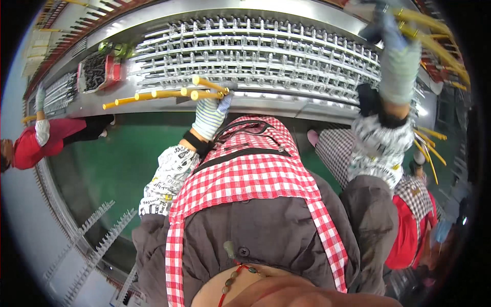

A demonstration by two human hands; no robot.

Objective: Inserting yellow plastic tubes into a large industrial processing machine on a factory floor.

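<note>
My left hand [210, 112], in a striped grey glove, is closed round a bundle of several yellow rods [161, 94] with brass-coloured ends. The rods point left over the table's near edge. Rows of silver metal bars [255, 53] set with small upright pegs lie on the table just beyond this hand. My right hand [394, 38], also gloved, is raised at the upper right beside more yellow rods [434, 38] with brass-coloured fittings. Its fingers are blurred, and whether they grip these rods cannot be made out.
A red box [113, 70] of small dark parts stands on the metal table [276, 105] at the left. A co-worker in red [46, 140] stands at far left; another [414, 225] is close on my right, near yellow rods. Pegged racks [97, 240] stand at lower left.
</note>
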